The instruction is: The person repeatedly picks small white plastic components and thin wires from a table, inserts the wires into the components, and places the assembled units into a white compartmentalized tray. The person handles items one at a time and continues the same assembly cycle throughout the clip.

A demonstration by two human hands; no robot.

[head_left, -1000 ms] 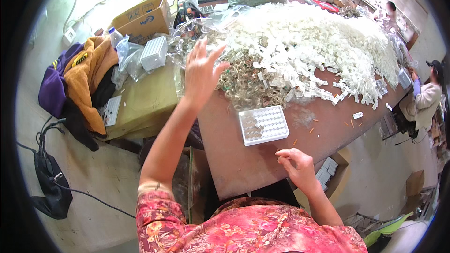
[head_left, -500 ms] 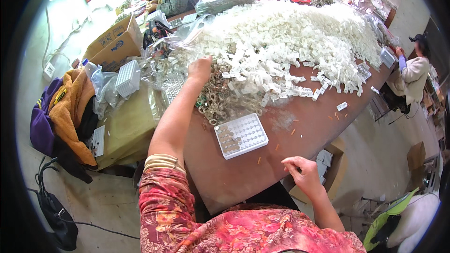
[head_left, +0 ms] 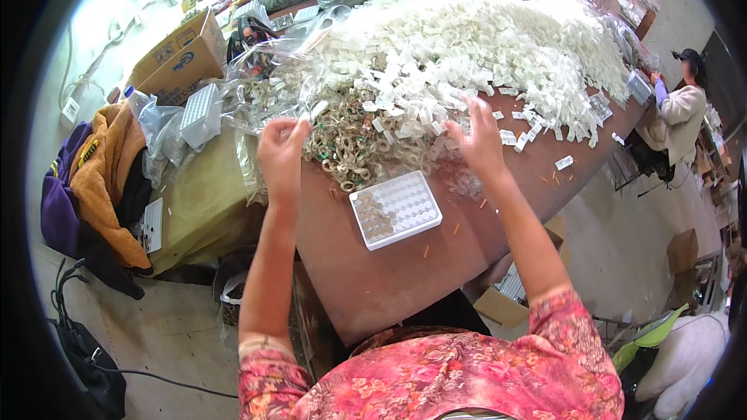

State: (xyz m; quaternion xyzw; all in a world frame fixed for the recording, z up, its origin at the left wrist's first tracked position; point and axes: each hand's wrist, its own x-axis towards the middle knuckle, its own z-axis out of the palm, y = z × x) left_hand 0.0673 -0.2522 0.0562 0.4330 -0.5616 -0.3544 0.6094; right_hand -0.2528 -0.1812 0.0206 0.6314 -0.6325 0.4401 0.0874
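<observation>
My left hand (head_left: 280, 157) is raised at the left side of the table, its fingers curled together beside a heap of small pale rings with green bits (head_left: 350, 157). Whatever those fingers may hold is too small to make out. Over the near edge of a big heap of small white plastic pieces (head_left: 482, 47), my right hand (head_left: 482, 148) reaches with thumb and fingers apart. Between my forearms lies a white rectangular tray (head_left: 406, 238) with rows of pockets. Flat greyish pieces fill its left part; the right part shows bare pockets.
Orange sticks (head_left: 457, 229) are scattered on the brown table (head_left: 366, 288). To the left are an open cardboard box (head_left: 183, 62), clear plastic bags, stacked white trays (head_left: 201, 114) and orange and purple clothing (head_left: 109, 155). Other people work at the far side and at right.
My left hand has drawn back from the ring heap toward the left. My right hand has risen from the table's front edge to the white pieces, its fingers spreading.
</observation>
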